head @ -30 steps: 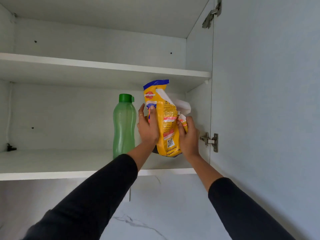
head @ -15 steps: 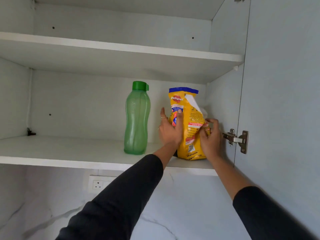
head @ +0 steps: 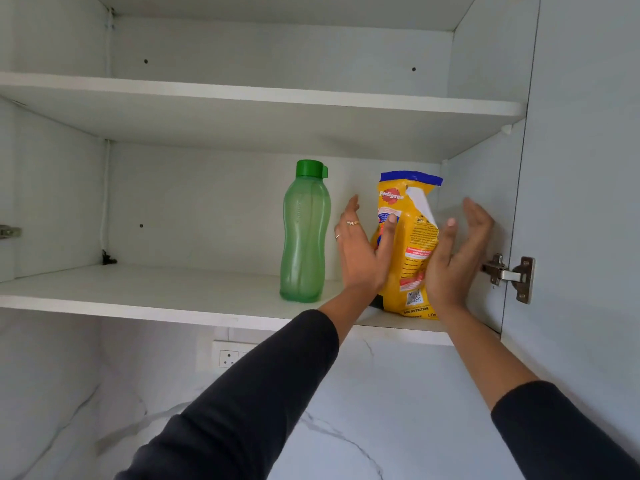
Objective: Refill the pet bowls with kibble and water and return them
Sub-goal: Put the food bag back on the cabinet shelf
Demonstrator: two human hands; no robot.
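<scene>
Here, all places are given from the kibble bag.
Kibble bag: the yellow kibble bag (head: 407, 244) with a blue top stands upright on the lower shelf (head: 138, 296) of an open wall cupboard, at the shelf's right end, near the front edge.
Left hand: the left hand (head: 363, 251) is at the bag's left side, fingers straight and spread; its thumb lies across the bag's front, and whether the palm touches the bag cannot be told. Rings show on two fingers.
Right hand: the right hand (head: 453, 258) is at the bag's right side, fingers straight and loosened, gripping nothing; it looks slightly blurred, and whether it touches the bag is unclear.
Sleeves: both forearms reach up from below the bag, in black sleeves (head: 249, 393).
Bottle: a green bottle (head: 304, 233) with a green cap stands upright left of the bag, beyond the left hand, on the same shelf.
Upper shelf: the upper shelf (head: 242, 98) runs above the bag.
Door: the door (head: 588, 168) stands open right of the bag, with a metal hinge (head: 512, 275) just past the right hand.
Socket: a white wall socket (head: 228, 356) sits below and left of the bag, under the lower shelf, on a marbled wall.
</scene>
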